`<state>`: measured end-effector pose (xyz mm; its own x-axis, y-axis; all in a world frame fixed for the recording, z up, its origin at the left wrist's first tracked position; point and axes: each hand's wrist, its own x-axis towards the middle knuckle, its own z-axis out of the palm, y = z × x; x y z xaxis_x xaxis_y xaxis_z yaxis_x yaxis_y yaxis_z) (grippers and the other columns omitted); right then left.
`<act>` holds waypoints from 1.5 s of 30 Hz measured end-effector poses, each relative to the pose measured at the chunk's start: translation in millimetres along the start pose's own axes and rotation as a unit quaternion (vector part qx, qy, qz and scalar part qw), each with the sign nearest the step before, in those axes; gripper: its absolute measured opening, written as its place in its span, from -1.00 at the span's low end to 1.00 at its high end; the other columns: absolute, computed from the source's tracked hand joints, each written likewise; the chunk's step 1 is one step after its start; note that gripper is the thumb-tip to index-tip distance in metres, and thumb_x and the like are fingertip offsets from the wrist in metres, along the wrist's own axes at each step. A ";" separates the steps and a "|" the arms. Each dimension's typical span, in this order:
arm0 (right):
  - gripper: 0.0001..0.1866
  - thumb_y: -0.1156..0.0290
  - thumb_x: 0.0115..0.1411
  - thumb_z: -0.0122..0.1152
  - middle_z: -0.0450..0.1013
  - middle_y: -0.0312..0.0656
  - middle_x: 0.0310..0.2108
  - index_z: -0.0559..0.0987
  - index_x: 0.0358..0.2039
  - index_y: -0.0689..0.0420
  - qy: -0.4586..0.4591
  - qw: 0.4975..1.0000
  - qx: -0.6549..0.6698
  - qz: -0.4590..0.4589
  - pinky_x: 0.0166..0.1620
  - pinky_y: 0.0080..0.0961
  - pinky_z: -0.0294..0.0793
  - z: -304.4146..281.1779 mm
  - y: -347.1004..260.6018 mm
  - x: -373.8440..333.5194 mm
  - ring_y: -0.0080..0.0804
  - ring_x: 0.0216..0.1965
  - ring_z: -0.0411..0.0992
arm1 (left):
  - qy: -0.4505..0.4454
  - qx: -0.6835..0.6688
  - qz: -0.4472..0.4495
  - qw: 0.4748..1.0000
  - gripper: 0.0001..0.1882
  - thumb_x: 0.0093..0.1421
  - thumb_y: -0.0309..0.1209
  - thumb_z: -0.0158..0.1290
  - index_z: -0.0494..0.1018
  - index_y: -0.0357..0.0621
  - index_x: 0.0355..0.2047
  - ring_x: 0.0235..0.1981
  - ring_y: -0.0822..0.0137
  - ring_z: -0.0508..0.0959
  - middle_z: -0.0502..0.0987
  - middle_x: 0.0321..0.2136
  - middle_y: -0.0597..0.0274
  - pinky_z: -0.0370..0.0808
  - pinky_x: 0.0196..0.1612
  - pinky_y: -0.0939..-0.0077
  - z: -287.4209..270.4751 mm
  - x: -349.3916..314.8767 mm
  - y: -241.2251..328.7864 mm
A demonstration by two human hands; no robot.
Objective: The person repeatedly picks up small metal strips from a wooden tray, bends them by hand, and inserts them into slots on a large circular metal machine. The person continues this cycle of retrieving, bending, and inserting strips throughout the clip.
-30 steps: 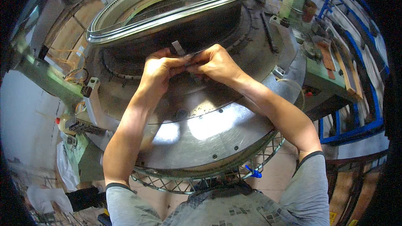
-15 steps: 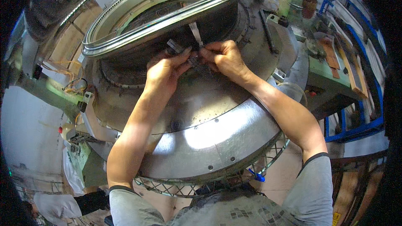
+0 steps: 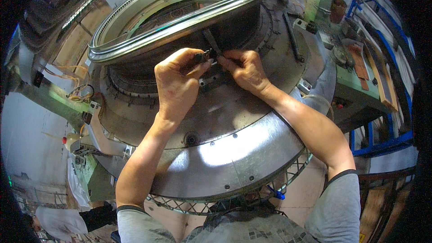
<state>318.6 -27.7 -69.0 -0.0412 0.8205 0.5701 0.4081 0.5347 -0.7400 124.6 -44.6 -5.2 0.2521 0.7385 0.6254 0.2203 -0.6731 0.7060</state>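
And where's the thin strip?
Head view, upper middle: the strip slants up and left from the right hand, in front of the dark wall under the shiny rim.

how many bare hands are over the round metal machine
2: the left hand holds a small dark part; the right hand is beside it, near a thin strip's lower end.

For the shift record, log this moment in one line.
left hand: pinching small dark part; right hand: pinching narrow strip; beneath: round metal machine
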 end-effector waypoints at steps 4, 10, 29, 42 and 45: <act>-0.80 0.38 0.25 0.29 0.63 -0.13 -0.46 0.69 -0.30 0.29 -0.009 1.000 -0.009 0.009 -0.35 -0.55 0.46 -0.6 0.2 0.3 -0.63 -0.43 0.46 | 0.004 0.165 0.111 0.980 -0.81 0.03 -0.70 0.21 0.57 -0.28 -0.31 -0.45 0.25 0.63 0.61 -0.45 0.08 0.52 -0.38 0.46 0.6 -0.3 -4.2; -0.79 0.34 0.23 0.29 0.62 -0.05 -0.44 0.69 -0.30 0.25 0.011 1.000 -0.001 0.001 -0.35 -0.47 0.47 1.1 0.2 0.8 -0.48 -0.45 0.50 | -0.033 0.299 0.148 0.942 -0.79 0.01 -0.69 0.07 0.53 -0.17 -0.34 -0.40 -0.04 0.63 0.61 -0.37 0.04 0.57 -0.37 0.20 1.9 -3.6 -13.4; -0.77 0.31 0.21 0.31 0.59 0.05 -0.45 0.70 -0.33 0.24 0.021 1.000 -0.005 0.009 -0.36 -0.39 0.47 1.9 3.9 1.5 -0.37 -0.48 0.53 | -0.075 0.377 0.169 0.908 -0.80 -0.14 -0.74 0.06 0.53 -0.28 -0.46 -0.28 -0.03 0.68 0.45 0.20 0.04 0.67 -0.26 0.25 3.5 -3.7 -20.4; -0.76 0.29 0.17 0.31 0.59 0.14 -0.39 0.71 -0.32 0.23 0.020 0.999 -0.006 0.028 -0.26 -0.31 0.54 1.9 4.8 2.0 -0.13 -0.39 0.63 | -0.084 0.366 0.167 0.912 -0.83 -0.15 -0.73 0.05 0.51 -0.29 -0.49 -0.30 -0.05 0.68 0.42 0.22 0.05 0.67 -0.26 0.23 3.0 -3.6 -18.7; -0.75 0.30 0.16 0.31 0.60 0.13 -0.38 0.71 -0.30 0.23 0.023 0.999 -0.024 0.037 -0.24 -0.30 0.55 2.8 6.7 2.5 -0.12 -0.38 0.63 | -0.085 0.363 0.171 0.912 -0.83 -0.16 -0.72 0.06 0.50 -0.29 -0.50 -0.31 -0.06 0.68 0.41 0.23 0.05 0.67 -0.27 0.23 3.1 -3.4 -19.0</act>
<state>318.7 -21.4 -73.6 0.0317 0.8467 0.5311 0.4519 0.4618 -0.7632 122.5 -34.4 -21.9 0.5517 0.5055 0.6634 0.6517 -0.7576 0.0354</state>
